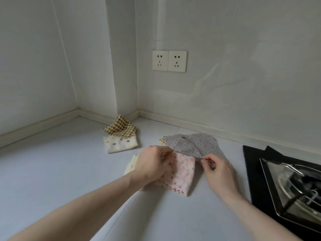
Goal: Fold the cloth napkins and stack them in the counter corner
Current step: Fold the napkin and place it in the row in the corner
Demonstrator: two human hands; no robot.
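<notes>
Grey cotton with a tiny floral print makes up the napkin we are folding now; it lies on the white counter, overlapping the far edge of a pink spotted napkin that sits nearer to us. Our left hand curls down over the left side of the pink cloth, and its fingertips appear to pinch the near edge of the grey cloth. Our right hand pinches that same grey edge further right, thumb against forefinger. A cream cloth peeks out from under our left hand, and we cannot tell whether it is a separate napkin. Further back, near the corner where the walls meet, a brown checked napkin rests partly on a folded white one with pale dots, the start of the stack. A double wall socket is above, and a black gas hob lies to our right. We judge the task is midway: the grey napkin is being taken up for a fold. Next, both pinched points should travel together so the edges meet squarely.
</notes>
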